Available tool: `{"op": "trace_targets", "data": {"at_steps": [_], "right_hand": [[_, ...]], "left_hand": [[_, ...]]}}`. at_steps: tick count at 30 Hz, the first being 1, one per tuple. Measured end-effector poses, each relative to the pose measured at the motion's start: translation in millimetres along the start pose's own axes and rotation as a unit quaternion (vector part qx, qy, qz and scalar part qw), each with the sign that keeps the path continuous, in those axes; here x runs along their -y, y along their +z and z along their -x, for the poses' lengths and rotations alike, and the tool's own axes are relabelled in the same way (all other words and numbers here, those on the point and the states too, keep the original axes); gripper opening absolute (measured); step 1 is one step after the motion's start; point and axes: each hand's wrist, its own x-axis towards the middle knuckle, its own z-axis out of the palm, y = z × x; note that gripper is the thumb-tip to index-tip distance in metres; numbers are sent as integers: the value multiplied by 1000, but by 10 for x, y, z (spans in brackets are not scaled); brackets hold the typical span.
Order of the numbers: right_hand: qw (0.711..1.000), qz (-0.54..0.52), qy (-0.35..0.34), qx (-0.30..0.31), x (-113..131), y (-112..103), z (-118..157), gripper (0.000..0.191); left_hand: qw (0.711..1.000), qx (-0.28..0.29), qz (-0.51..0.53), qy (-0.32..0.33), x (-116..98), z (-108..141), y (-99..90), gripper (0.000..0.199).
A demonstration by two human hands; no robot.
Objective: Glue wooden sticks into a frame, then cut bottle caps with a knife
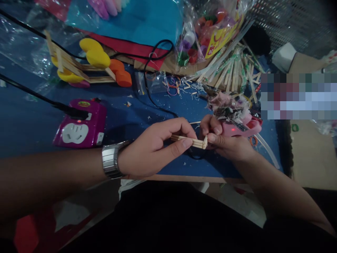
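Note:
My left hand (155, 146), with a silver watch on its wrist, is closed around a small bundle of thin wooden sticks (195, 142), which points to the right. My right hand (223, 138) is closed at the right end of the bundle, thumb and fingertips pinched by a small pale piece at the stick ends. What the right fingers grip there is too small to name. Just beyond the right hand lies a pink glue gun (234, 129) with a small red light, its upper part beside a clump of glue-matted scraps (230, 105).
A purple power socket (80, 123) with a black plug stands at left. Behind it is a stick frame (79, 68) with yellow and orange pieces. Loose sticks (231, 72), a bag of coloured caps (205, 31) and a looping black cable (147, 91) lie farther back.

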Motion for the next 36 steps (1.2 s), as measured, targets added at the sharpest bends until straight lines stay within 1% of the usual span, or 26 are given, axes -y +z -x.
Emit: {"op": "trace_targets", "data": {"at_steps": [4,9,19,29,36], "right_hand": [[1000,9,-3,3,1,10,-4,38],[1000,13,-7,5,-9,11,-5,36],[999,13,-21,22,-18,-4,-1,28],[1000,19,-15,5,-19,-4,9,29],[1000,14,-12,12,-14,-16,-9,29]], "left_hand": [[1000,4,2,-7,7,6,0,16],[1000,7,7,0,17,1,5,16],[1000,8,27,-10,31,8,10,16],[998,20,60,-23,42,11,30,19],[996,25,77,-36,29,-8,47,20]]}}
